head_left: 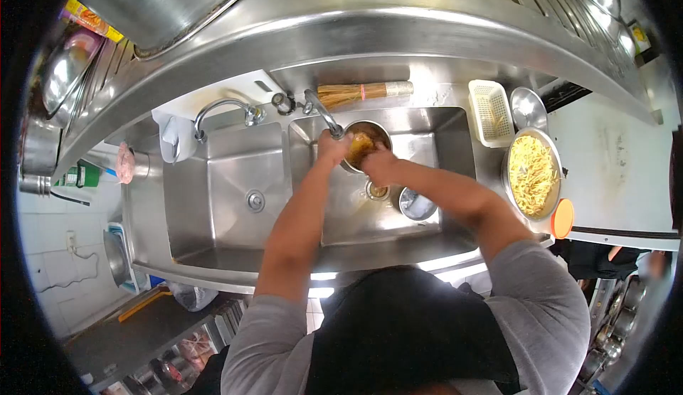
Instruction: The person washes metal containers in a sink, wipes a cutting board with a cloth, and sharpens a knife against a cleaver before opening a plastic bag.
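Under the right-hand faucet [325,114], a round metal pot [386,133] with brownish-yellow contents is held in the right basin. My left hand [333,147] is closed on the pot's left rim, just below the spout. My right hand [380,166] reaches over the pot's lower right edge, with its fingertips inside; what they hold, if anything, is hidden. Below the pot lies the basin's drain [377,190]. A small metal bowl [417,204] rests in the basin to the right of the drain.
A bowl of yellow strips [532,174] stands right of the sink, beside an orange lid [562,219], a white basket [489,113] and a metal bowl [528,108]. A bamboo brush [364,92] lies behind the basin. The left basin has another faucet [222,102]. A steel shelf [398,29] overhangs the back.
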Tool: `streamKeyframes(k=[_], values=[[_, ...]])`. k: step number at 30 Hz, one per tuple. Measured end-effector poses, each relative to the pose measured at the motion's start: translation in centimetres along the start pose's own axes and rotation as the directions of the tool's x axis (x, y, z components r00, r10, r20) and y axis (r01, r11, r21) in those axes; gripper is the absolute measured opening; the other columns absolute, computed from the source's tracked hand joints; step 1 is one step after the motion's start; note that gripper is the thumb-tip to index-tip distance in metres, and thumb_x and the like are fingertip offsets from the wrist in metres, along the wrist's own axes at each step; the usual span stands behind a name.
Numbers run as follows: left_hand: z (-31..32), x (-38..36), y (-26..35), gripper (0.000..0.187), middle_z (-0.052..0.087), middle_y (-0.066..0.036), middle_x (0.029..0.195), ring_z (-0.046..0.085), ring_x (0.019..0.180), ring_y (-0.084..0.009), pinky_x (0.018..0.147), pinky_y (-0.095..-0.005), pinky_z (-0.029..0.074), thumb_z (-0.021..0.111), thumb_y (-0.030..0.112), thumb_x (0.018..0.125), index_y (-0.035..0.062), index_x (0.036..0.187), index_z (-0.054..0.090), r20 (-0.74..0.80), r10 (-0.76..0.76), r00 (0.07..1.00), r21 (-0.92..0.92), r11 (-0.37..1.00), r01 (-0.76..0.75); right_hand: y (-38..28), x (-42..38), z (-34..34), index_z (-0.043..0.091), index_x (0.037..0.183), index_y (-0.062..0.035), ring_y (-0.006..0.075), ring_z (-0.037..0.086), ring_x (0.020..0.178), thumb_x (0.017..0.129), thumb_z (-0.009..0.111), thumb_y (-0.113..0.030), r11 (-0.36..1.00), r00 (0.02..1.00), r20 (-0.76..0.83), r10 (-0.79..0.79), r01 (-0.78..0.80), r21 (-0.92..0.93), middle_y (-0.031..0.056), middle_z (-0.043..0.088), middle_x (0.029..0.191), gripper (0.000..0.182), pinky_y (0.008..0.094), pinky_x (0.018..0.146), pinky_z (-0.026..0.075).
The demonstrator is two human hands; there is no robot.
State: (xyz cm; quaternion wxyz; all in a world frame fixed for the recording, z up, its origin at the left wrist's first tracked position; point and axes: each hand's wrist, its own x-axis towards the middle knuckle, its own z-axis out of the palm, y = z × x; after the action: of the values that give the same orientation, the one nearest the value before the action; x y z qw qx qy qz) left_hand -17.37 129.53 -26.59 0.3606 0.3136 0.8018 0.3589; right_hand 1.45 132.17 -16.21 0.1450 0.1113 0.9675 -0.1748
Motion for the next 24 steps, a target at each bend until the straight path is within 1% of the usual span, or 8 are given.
streamKeyframes(k=[5, 6, 10, 12, 14, 16, 19, 24], values=[[-2.2, -3.1, 3.9, 0.051, 0.076, -0.027, 0.093, 0.076, 0.087, -0.0401, 0.079, -0.0463, 0.061, 0.085, 0.038, 0.077, -0.0060, 0.100, 0.073, -0.050, 0.037, 0.998, -0.028, 0.999, -0.038, -1.4, 0.4, -0.5, 0.077, 0.101, -0.0055, 0.0385, 0.075, 0.091, 0.087, 0.072, -0.027, 0.949, 0.959, 0.077, 0.274, -0.283, 0.140, 0.0216, 0.076, 0.092, 0.027, 0.0496, 0.081, 0.060], [-4.8, -4.9, 7.4, 0.046, 0.075, -0.027, 0.089, 0.076, 0.077, -0.0365, 0.065, -0.0456, 0.061, 0.086, 0.034, 0.075, -0.0047, 0.096, 0.073, 0.199, -0.163, 0.966, -0.103, 0.977, 0.186, 0.8, 0.3, 2.1, 0.076, 0.103, -0.0066, 0.0391, 0.075, 0.091, 0.087, 0.072, -0.026, 0.995, 0.993, 0.067, 0.100, -0.099, -0.015, 0.0215, 0.076, 0.096, 0.026, 0.0504, 0.085, 0.058], [-2.7, -3.8, 4.5, 0.047, 0.075, -0.026, 0.090, 0.075, 0.070, -0.0333, 0.058, -0.0439, 0.059, 0.085, 0.031, 0.077, -0.0097, 0.095, 0.070, 0.061, -0.011, 0.998, -0.121, 0.992, 0.018, 3.1, -1.4, 2.0, 0.074, 0.102, -0.0052, 0.0402, 0.074, 0.094, 0.084, 0.073, -0.024, 0.985, 0.991, -0.030, -0.127, 0.123, -0.124, 0.0205, 0.076, 0.099, 0.026, 0.0495, 0.088, 0.057], [1.6, -2.4, 2.1, 0.049, 0.074, -0.025, 0.091, 0.074, 0.069, -0.0315, 0.057, -0.0435, 0.058, 0.084, 0.030, 0.079, -0.0120, 0.098, 0.068, -0.034, -0.110, 0.993, -0.191, 0.976, 0.101, 1.9, -0.3, 1.9, 0.073, 0.105, -0.0021, 0.0387, 0.072, 0.096, 0.082, 0.072, -0.015, 0.960, 0.966, 0.104, 0.238, -0.250, 0.123, 0.0218, 0.075, 0.101, 0.027, 0.0463, 0.090, 0.055], [2.6, -3.4, 2.6, 0.042, 0.072, -0.017, 0.086, 0.069, 0.067, -0.0256, 0.056, -0.0422, 0.057, 0.080, 0.036, 0.088, -0.0056, 0.093, 0.073, 0.009, -0.143, 0.990, -0.218, 0.966, 0.142, 1.8, 1.0, 2.7, 0.072, 0.107, -0.0005, 0.0352, 0.072, 0.097, 0.081, 0.072, -0.012, 0.904, 0.980, 0.016, 0.197, -0.188, 0.383, 0.0216, 0.075, 0.100, 0.029, 0.0442, 0.090, 0.055], [4.6, 0.0, -1.9, 0.066, 0.076, -0.025, 0.109, 0.074, 0.100, -0.0325, 0.086, -0.0447, 0.057, 0.071, 0.058, 0.091, -0.0056, 0.108, 0.076, 0.000, 0.145, 0.989, 0.158, 0.977, -0.143, 1.9, 2.7, 1.7, 0.071, 0.109, 0.0037, 0.0299, 0.069, 0.101, 0.077, 0.069, -0.005, 0.632, 0.985, -0.058, 0.160, -0.057, 0.773, 0.0234, 0.074, 0.105, 0.033, 0.0438, 0.094, 0.053], [-5.0, -6.2, 8.1, 0.063, 0.072, -0.028, 0.118, 0.068, 0.112, -0.0411, 0.097, -0.0470, 0.054, 0.071, 0.058, 0.086, -0.0011, 0.106, 0.077, 0.226, 0.074, 0.971, 0.204, 0.971, -0.121, 1.4, 4.7, 3.4, 0.068, 0.118, -0.0020, 0.0218, 0.066, 0.104, 0.072, 0.072, -0.001, -0.296, 0.955, 0.002, 0.295, 0.090, 0.951, 0.0092, 0.071, 0.109, 0.046, 0.0361, 0.094, 0.052], [-5.9, -4.5, 5.9, 0.032, 0.075, -0.021, 0.115, 0.070, 0.112, -0.0381, 0.101, -0.0497, 0.052, 0.074, 0.027, 0.080, 0.0066, 0.104, 0.080, 0.300, 0.380, 0.875, 0.552, 0.679, -0.484, -0.8, 7.4, 1.7, 0.067, 0.118, -0.0017, 0.0247, 0.071, 0.098, 0.081, 0.064, -0.015, -0.627, 0.907, -0.097, 0.409, 0.357, 0.693, 0.0116, 0.073, 0.113, 0.040, 0.0365, 0.086, 0.057]])
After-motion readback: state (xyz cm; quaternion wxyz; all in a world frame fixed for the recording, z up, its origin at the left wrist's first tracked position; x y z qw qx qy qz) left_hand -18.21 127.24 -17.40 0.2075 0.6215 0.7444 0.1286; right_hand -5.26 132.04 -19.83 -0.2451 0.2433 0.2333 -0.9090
